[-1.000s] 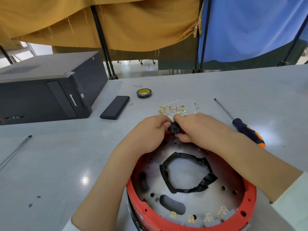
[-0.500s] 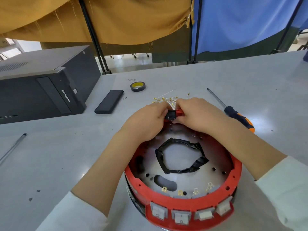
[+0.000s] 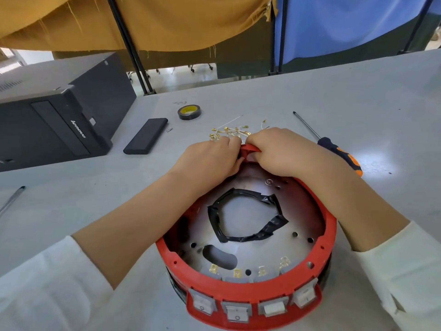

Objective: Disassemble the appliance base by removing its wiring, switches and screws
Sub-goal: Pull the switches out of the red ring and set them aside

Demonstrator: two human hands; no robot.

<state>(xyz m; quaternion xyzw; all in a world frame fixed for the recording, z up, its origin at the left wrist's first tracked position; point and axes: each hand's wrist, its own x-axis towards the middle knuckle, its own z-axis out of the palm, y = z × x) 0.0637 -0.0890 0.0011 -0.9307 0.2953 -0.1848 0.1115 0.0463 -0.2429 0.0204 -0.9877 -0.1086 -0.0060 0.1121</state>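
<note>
The round red appliance base [image 3: 330, 225] lies on the grey table with its metal plate [image 3: 298, 211] showing inside. A ring of black tape [image 3: 245, 238] edges the plate's central hole. Several white rocker switches [image 3: 236, 312] sit in the near rim, their brass tabs [image 3: 236, 273] poking inward. My left hand [image 3: 210, 161] and my right hand [image 3: 284, 151] meet at the far rim, fingers curled over the red edge [image 3: 248, 149]. Whatever lies under the fingers is hidden.
Loose brass terminals and thin white wires [image 3: 229, 132] lie just beyond my hands. An orange-and-black screwdriver [image 3: 338, 151] is to the right, a tape roll [image 3: 189, 112] and a black slab [image 3: 145, 136] to the left. A black computer case [image 3: 59, 115] stands far left, a thin metal rod [image 3: 12, 199] near the left edge.
The view has tipped down and closer, so the base's near rim with the switches now shows. The small black part seen between my fingers earlier is no longer visible; both hands stay at the far rim.
</note>
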